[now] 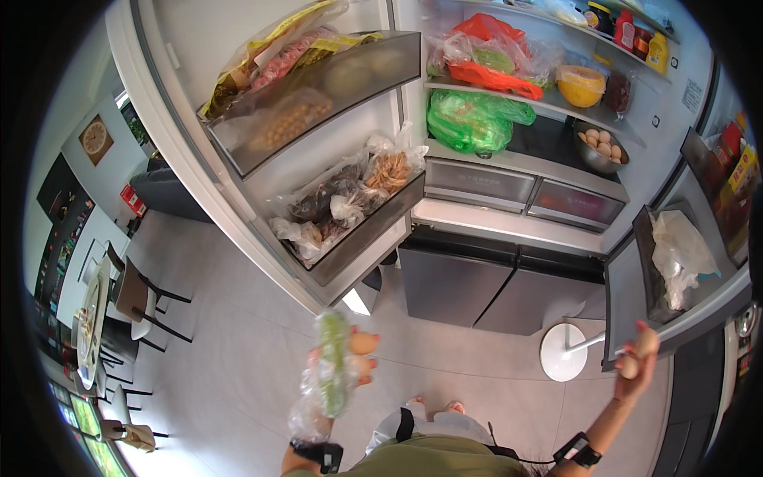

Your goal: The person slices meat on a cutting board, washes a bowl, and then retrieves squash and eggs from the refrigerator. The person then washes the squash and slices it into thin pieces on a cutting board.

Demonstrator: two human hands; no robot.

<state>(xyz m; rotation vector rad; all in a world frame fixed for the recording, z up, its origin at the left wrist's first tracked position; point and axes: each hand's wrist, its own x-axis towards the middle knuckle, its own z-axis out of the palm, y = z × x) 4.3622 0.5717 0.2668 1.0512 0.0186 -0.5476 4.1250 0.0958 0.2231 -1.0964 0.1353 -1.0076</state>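
In my left hand (365, 380) is a plastic-wrapped green vegetable (334, 364), held above the floor by the left door's lower corner. Its wrapping hides much of that hand. Two brown eggs (362, 343) sit in the same hand, against the fingers. My right hand (639, 377) grips two more eggs (647, 344) near the lower edge of the right refrigerator door (623, 298). Inside the open refrigerator, a metal bowl (602, 161) of several eggs rests at the right above the drawers (480, 183).
Bagged food fills the left door's bins (369, 229). A green plastic bag (471, 122), a red bag (495, 80) and a cut yellow melon (579, 86) occupy the shelves. A white round base (563, 353) stands on the floor. Chairs (134, 298) and a table (92, 322) are at left.
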